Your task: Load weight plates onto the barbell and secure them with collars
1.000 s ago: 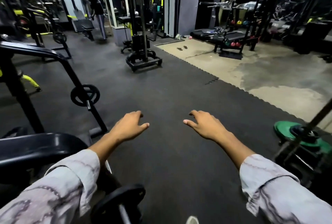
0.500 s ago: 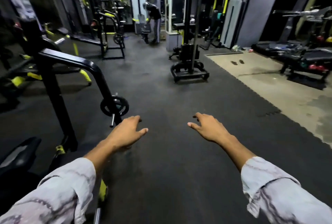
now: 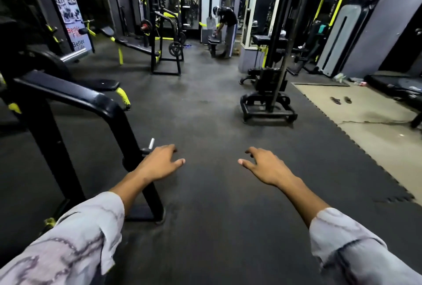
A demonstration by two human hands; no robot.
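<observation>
Head view of a gym floor. The left hand (image 3: 159,162) and the right hand (image 3: 266,167) are held out palm-down over the dark rubber floor mat (image 3: 217,216), well apart from each other, fingers loosely spread and holding nothing; pale patterned sleeves cover both forearms. No barbell shaft can be made out whole, so its long axis and heading cannot be told. The nearest task hardware is a short steel peg (image 3: 151,143) on the black machine frame (image 3: 75,99) at left; it tilts up and slightly right, just beyond the left hand's knuckles, and whether hand and peg touch cannot be told. Farther back, a black weight plate (image 3: 175,49) hangs face-on from the side of a black-and-yellow rack (image 3: 166,40), and a red-centred plate (image 3: 145,27) sits at the end of what seems a bar behind it; that bar is too dark to trace. At right centre stands a cable machine (image 3: 269,93) on a black base. Beyond it, a person (image 3: 228,31) bends over a bench. A pair of sandals (image 3: 341,100) lies on the bare concrete floor (image 3: 365,129) at right.
</observation>
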